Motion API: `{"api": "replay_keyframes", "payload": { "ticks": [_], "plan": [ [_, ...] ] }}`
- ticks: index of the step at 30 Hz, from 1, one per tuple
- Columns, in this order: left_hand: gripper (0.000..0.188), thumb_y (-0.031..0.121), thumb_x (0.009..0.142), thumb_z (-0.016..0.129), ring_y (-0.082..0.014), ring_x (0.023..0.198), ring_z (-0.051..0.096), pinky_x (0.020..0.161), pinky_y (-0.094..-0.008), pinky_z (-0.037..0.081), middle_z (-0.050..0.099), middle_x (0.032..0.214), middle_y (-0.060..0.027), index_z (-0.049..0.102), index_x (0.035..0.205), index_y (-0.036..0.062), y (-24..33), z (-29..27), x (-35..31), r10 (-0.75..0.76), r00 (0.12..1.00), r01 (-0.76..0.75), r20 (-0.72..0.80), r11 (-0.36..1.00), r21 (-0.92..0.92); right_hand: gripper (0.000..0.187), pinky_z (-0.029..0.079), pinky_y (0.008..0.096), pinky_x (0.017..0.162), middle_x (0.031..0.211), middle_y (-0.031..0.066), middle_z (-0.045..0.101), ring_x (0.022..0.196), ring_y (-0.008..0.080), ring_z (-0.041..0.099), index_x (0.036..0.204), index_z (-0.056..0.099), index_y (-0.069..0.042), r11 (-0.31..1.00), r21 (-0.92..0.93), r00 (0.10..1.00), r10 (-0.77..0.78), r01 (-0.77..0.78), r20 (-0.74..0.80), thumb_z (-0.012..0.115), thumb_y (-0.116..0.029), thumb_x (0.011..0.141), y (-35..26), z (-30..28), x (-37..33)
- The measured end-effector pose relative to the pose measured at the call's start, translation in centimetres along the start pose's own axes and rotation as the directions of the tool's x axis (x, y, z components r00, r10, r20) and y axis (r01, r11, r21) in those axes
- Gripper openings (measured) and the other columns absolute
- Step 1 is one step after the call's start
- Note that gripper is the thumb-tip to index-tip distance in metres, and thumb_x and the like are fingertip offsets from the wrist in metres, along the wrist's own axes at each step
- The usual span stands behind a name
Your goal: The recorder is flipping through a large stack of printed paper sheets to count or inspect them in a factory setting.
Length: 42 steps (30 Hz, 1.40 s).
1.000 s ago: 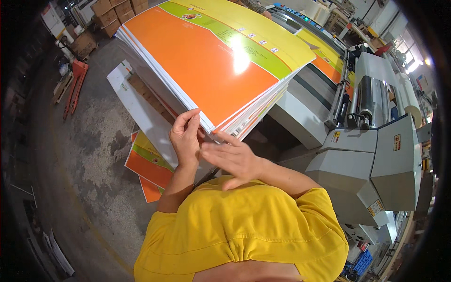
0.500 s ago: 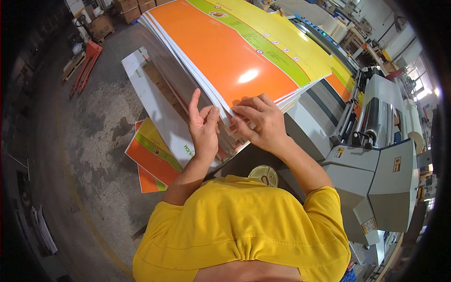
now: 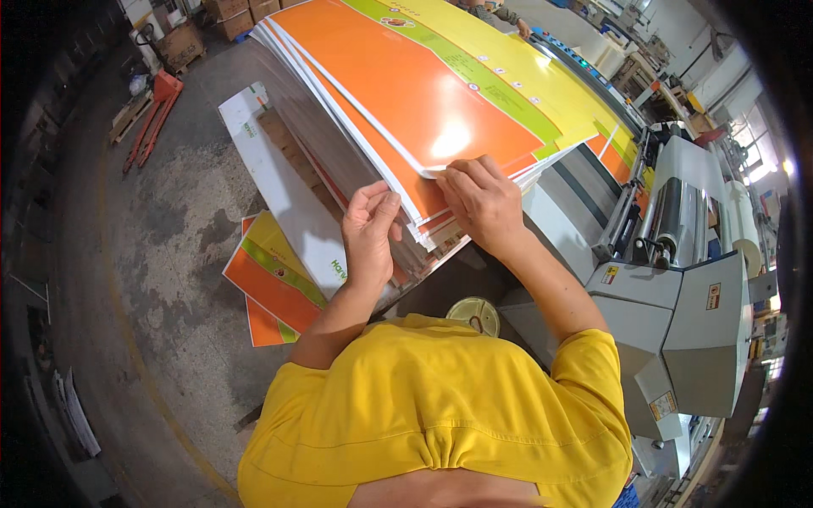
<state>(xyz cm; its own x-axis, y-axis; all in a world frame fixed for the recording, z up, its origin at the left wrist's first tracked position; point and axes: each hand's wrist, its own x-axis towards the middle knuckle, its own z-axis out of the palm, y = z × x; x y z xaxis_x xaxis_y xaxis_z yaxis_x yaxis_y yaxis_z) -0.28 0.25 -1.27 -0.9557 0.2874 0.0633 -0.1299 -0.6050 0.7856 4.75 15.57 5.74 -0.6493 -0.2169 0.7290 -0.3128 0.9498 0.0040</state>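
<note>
One corner of the top sheet (image 3: 406, 93) was lifted and curled in the right hand (image 3: 484, 203), whose thumb and fingers were clamped together on it. Its pale underside showed at the bend, and the orange face of the next sheet (image 3: 398, 161) was bare below. The sheet otherwise lay on a tall stack (image 3: 339, 140) in front of the person, its print running from orange on the left through a green band to yellow on the right.

The left hand (image 3: 373, 233) was at the stack's left edge, close to the near corner. Its thumb stood near the curled fingers; whether they gripped any paper, I cannot tell.

Below the stack, a white board (image 3: 284, 186) stuck out to the left, with printed sheets (image 3: 275, 271) overlapping each other beside it. A round lid (image 3: 474, 315) showed between the stack and the person's yellow shirt (image 3: 440, 389). On the right stood a grey machine (image 3: 635, 313) with a roll of clear film (image 3: 677, 203). Beyond the stack's far side was a co-worker's hand (image 3: 523, 30). Well apart, at the upper left, were an orange pallet jack (image 3: 157, 123) and some cardboard boxes (image 3: 229, 8).
</note>
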Motion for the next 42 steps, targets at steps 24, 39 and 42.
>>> {"api": "replay_keyframes", "payload": {
  "ticks": [24, 39, 42],
  "plan": [
    [0.012, 0.009, 0.088, 0.059, -0.0047, 0.053, 0.051, 0.038, -0.0165, 0.036, 0.061, 0.077, -0.0013, 0.058, 0.099, 0.0032, 0.5, 1.1, 1.1, 0.128, 0.989, -0.122, 0.071, 0.989, -0.085, 0.03, 0.038, 0.0412, 0.089, 0.112, 0.0109, 0.058, 0.102, 0.0301, 0.053, 0.107, 0.061, -0.005, 0.971, 0.185, 0.989, 0.146, -0.151, 0.036, 0.062, -0.02, 0.081, -0.4, -1.5, -0.5],
    [0.054, 0.006, 0.084, 0.063, -0.0059, 0.058, 0.051, 0.04, -0.0172, 0.039, 0.057, 0.082, -0.0068, 0.033, 0.129, 0.0015, 2.0, 1.1, 0.2, 0.071, 0.997, -0.068, -0.01, 0.987, 0.147, 0.076, 0.013, 0.0539, 0.108, 0.126, 0.0167, 0.053, 0.122, 0.0284, 0.048, 0.126, 0.05, -0.004, 0.949, 0.316, 0.997, -0.024, -0.002, 0.077, 0.027, -0.065, 0.087, -3.3, 0.3, -6.1],
    [0.045, 0.01, 0.084, 0.065, -0.0052, 0.051, 0.047, 0.039, -0.018, 0.036, 0.056, 0.08, -0.0051, 0.04, 0.12, 0.0016, 1.9, 1.3, 0.2, 0.087, 0.995, -0.074, -0.057, 0.976, 0.203, 0.064, 0.027, 0.0533, 0.103, 0.109, 0.0156, 0.061, 0.107, 0.031, 0.057, 0.116, 0.055, -0.003, 0.863, 0.47, 0.98, -0.195, 0.184, -0.025, 0.04, -0.059, 0.088, -4.4, -3.3, -4.4]
  ]
}}
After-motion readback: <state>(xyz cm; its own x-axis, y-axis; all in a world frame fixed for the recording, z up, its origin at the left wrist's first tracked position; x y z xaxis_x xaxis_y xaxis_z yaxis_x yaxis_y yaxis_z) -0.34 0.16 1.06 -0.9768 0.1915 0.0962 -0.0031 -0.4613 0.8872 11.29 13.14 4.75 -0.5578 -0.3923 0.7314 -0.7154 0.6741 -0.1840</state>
